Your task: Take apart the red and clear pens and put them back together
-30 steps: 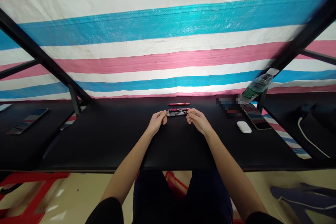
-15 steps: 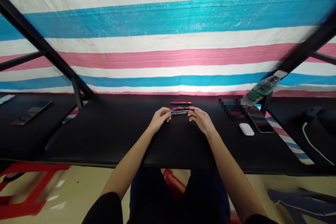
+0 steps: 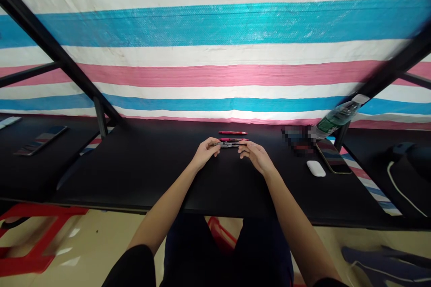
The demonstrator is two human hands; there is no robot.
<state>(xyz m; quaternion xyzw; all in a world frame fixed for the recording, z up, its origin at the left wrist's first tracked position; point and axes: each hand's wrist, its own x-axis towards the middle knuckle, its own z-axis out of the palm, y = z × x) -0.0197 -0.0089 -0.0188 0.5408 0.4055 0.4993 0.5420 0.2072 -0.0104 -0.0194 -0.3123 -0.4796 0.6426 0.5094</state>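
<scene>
At the middle of the black table (image 3: 141, 175), my left hand (image 3: 206, 153) and my right hand (image 3: 254, 154) each pinch one end of a dark pen (image 3: 229, 145) that lies level between them. Both hands have their fingers curled together at the pen's tips. Just beyond it lies a pink and dark pen (image 3: 232, 139), and farther back a red pen (image 3: 232, 132) rests alone on the table.
A white earbud case (image 3: 315, 168) and a phone (image 3: 332, 158) lie to the right, with a tilted water bottle (image 3: 336, 117) behind them. Another phone (image 3: 42, 139) lies on the left table. A striped tarp (image 3: 215, 54) backs the table, crossed by black frame bars (image 3: 57, 56). A red stool (image 3: 30, 237) stands lower left.
The hands have stayed on the pens and drawn slightly closer together. The view has shifted a little; nothing else on the table has moved.
</scene>
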